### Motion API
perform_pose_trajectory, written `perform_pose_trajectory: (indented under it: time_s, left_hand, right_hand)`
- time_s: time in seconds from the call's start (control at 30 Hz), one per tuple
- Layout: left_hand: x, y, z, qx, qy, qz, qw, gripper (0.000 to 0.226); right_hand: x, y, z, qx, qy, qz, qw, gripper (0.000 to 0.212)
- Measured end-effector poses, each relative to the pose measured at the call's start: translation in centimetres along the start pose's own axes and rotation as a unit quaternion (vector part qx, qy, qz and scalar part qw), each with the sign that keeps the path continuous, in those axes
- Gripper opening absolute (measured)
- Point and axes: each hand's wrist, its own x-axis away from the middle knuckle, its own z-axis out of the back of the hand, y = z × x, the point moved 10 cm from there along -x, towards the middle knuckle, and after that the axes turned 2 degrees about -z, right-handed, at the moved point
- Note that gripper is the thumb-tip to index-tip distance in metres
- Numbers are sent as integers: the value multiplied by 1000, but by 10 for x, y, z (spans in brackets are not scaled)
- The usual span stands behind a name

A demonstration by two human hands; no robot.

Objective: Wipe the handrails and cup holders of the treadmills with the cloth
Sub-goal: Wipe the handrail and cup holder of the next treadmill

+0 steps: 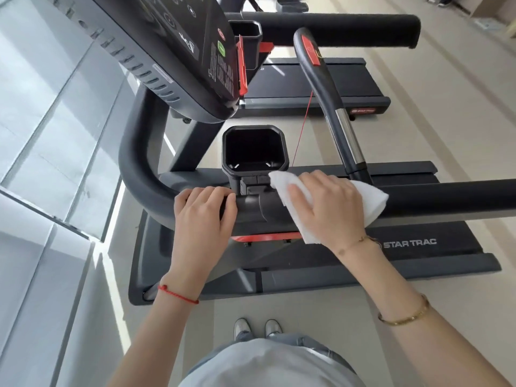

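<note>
A black treadmill handrail (446, 198) runs across the middle of the view. My right hand (326, 202) presses a folded white cloth (374, 198) onto the rail, fingers wrapped over it. My left hand (205, 209) grips the rail's curved dark end just left of the cup holder bracket. The black square cup holder (254, 148) stands open right behind the rail, between my two hands. The cloth's upper corner touches the bracket below the cup holder's rim.
The console (178, 51) hangs over the upper left. A centre grip bar with a chrome section (346, 132) and a red safety cord (303, 127) rises behind the rail. A second treadmill with its own cup holder (248, 37) and handrail (349, 27) stands beyond. A glass wall (42, 135) lies left.
</note>
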Motion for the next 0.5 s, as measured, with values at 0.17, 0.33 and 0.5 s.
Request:
perform_pose_trajectory:
  time_s: [0.17,0.33,0.5]
  left_hand:
    - [0,1,1,14,0,0,1000,34]
    - [-1,0,3,11,8,5,1000,29]
    - [0,1,4,15,17,9,1000,29]
  right_hand:
    - [7,-52,-12,-36,-7,83,996,43]
    - [1,20,3,-19,-14,14,1000,39]
    - [-5,0,0,-3,-2,-9,1000,35]
